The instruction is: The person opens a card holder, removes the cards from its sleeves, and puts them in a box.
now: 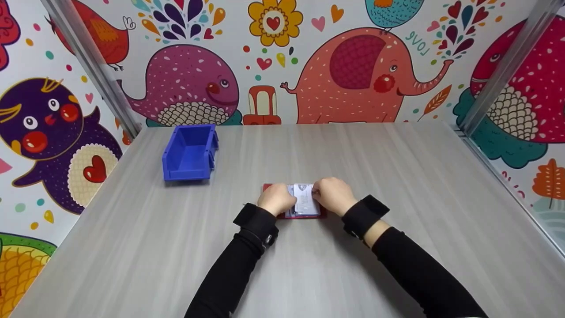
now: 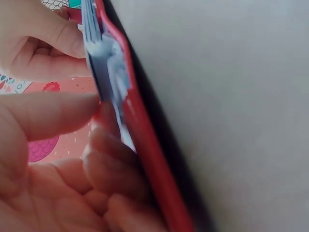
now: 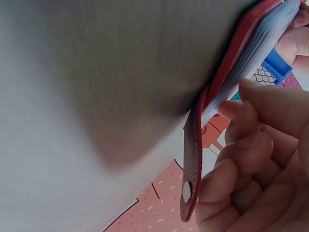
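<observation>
A red card holder [image 1: 324, 214] lies spread on the table with its clear plastic sleeves [image 1: 305, 201] showing a pale printed sheet or card. My left hand [image 1: 277, 198] is at its left side; in the left wrist view, thumb and finger pinch the edges of the sleeves [image 2: 100, 63]. On the other side, my right hand [image 1: 334, 196] pinches the right edge of the sleeves between thumb and curled fingers. A brown-red strap [image 3: 191, 159] with a metal snap sticks out below the sleeve stack in the right wrist view. My hands hide parts of the cover.
An open blue plastic bin [image 1: 187, 173] stands at the back left of the pale wood-grain table [image 1: 282, 269]. Walls printed with cartoon animals [image 1: 353, 88] rise behind and at both sides, with metal posts [image 1: 92, 66] at the corners.
</observation>
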`<action>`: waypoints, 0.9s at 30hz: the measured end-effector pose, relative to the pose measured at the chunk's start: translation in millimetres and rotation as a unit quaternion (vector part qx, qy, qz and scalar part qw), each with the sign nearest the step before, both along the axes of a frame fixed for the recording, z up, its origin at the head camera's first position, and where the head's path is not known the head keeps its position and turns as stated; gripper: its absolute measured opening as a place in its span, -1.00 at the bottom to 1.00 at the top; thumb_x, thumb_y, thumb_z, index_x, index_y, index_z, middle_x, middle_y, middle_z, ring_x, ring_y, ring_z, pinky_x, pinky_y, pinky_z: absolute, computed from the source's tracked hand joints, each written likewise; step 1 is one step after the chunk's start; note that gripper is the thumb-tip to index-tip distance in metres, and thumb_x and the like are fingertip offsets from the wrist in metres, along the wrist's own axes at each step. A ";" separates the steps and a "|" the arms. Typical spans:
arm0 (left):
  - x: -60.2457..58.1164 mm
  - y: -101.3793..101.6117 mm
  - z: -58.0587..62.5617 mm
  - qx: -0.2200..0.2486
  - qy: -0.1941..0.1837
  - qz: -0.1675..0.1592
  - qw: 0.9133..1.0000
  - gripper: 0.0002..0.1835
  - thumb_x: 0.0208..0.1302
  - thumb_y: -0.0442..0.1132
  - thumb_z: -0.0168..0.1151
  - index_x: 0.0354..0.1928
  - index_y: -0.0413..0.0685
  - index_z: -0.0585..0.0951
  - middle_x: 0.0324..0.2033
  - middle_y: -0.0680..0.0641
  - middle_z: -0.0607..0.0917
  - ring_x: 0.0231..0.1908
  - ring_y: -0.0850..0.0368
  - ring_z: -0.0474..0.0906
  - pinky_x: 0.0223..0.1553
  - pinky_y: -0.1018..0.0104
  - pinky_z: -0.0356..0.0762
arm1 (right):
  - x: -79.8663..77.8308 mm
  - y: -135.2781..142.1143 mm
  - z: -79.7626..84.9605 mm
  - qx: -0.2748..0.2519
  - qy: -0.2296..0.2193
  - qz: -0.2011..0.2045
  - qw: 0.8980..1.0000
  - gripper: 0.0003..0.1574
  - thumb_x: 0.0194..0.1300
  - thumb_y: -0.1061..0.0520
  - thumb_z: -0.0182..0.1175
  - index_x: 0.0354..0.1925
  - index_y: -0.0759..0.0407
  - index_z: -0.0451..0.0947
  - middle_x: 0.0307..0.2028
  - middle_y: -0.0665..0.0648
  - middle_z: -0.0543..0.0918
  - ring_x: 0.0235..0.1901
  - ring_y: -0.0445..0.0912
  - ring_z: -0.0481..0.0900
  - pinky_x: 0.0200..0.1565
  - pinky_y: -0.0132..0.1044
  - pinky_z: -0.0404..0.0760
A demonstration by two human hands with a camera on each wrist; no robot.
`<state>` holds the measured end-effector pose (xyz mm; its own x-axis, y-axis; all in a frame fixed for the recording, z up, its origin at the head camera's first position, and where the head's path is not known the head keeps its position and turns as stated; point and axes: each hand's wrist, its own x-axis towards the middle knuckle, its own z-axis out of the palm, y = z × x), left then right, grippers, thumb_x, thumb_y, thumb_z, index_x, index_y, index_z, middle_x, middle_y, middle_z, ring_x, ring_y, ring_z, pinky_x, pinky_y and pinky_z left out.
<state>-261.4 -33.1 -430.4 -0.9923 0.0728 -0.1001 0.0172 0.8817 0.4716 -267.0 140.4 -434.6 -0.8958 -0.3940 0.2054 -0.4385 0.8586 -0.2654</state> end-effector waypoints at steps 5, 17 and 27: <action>-0.9 0.8 0.1 0.009 -0.004 0.008 1.000 -0.75 0.17 -0.11 0.28 -0.29 -0.17 0.67 -0.30 -0.09 0.68 -0.36 0.01 0.54 -0.25 0.09 0.54 | 0.2 0.8 0.0 -0.006 -0.004 0.006 1.000 -0.87 0.16 0.26 0.38 -0.27 0.27 0.74 -0.31 0.18 0.74 -0.28 0.12 0.68 -0.21 0.01 0.62; -1.6 2.0 -0.4 0.006 -0.004 0.006 1.000 -0.69 0.18 -0.03 0.34 -0.27 -0.18 0.66 -0.30 -0.10 0.68 -0.34 0.01 0.56 -0.24 0.09 0.54 | -0.7 0.9 0.0 -0.046 -0.016 -0.022 0.999 -0.83 0.06 0.24 0.47 -0.32 0.26 0.75 -0.34 0.17 0.75 -0.29 0.15 0.68 -0.19 0.01 0.60; -1.2 2.5 -1.3 -0.011 0.000 -0.012 1.000 -0.74 0.23 -0.14 0.25 -0.22 -0.21 0.69 -0.15 -0.16 0.71 -0.23 -0.06 0.62 -0.17 0.05 0.56 | -2.3 1.0 -0.7 -0.050 -0.023 -0.027 0.998 -0.82 0.04 0.25 0.48 -0.31 0.24 0.76 -0.33 0.17 0.76 -0.27 0.16 0.68 -0.16 0.01 0.60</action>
<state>-262.6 -30.6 -431.7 -0.9903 0.0947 -0.1017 0.0387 0.8909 0.4526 -269.3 141.4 -435.2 -0.9247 -0.3243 0.1993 -0.3775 0.8491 -0.3695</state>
